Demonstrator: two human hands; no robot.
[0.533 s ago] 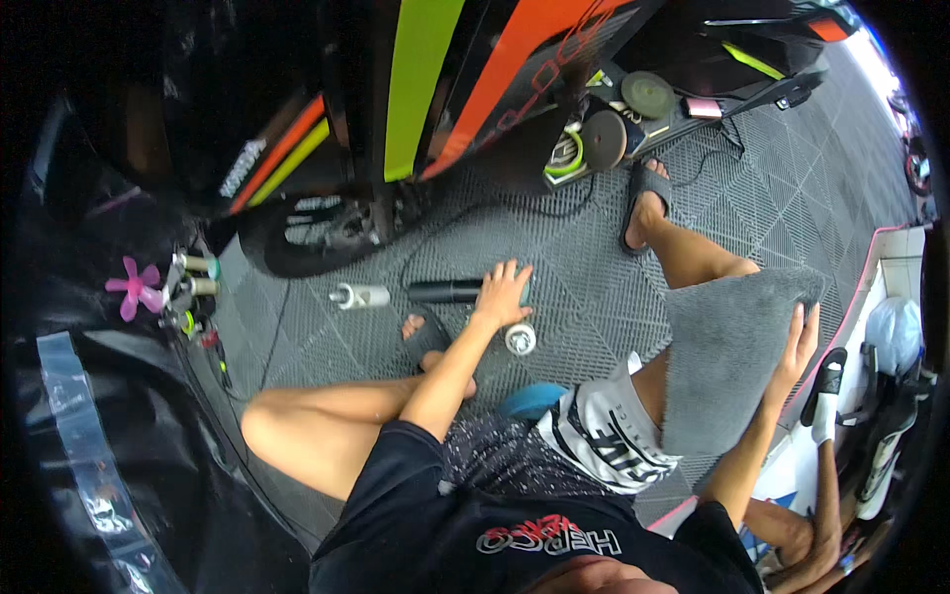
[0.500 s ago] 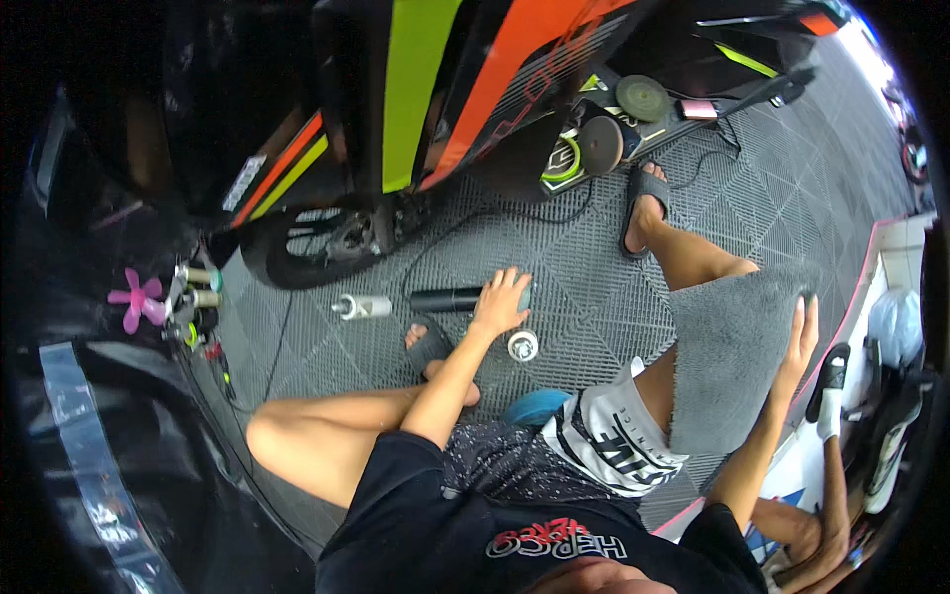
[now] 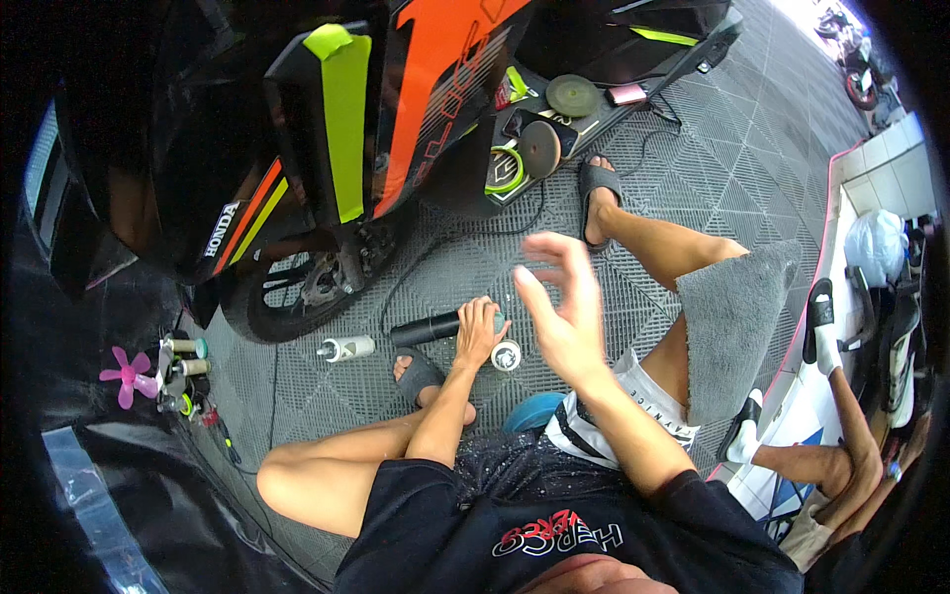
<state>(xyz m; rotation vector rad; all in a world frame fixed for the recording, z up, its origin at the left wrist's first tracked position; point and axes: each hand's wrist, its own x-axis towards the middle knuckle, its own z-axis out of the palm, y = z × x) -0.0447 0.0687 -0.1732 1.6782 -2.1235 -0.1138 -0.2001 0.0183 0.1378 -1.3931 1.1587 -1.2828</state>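
My left hand (image 3: 479,333) is wrapped round the greenish-tipped end of a black cylindrical tool (image 3: 426,328), which lies on the floor; its exact kind does not show. Just right of those fingers stands a small round container with a white top (image 3: 506,355). A white bottle with a dark nozzle (image 3: 346,348) lies to the left of the tool. My right hand (image 3: 566,312) is raised over the floor, empty, fingers apart and curving. Over my right thigh hangs a grey microfibre towel (image 3: 740,332), with neither hand touching it.
A black motorbike with orange and green stripes (image 3: 396,109) fills the far side. Polishing pads (image 3: 572,96) sit on its footboard. A cable (image 3: 435,241) crosses the grey grid floor. At left is a pink fan (image 3: 129,376); at right, another person's legs (image 3: 826,455).
My right hand has let go of the towel and moved left, to the middle. My left hand has closed round the black tool's end. The whole view has shifted a little.
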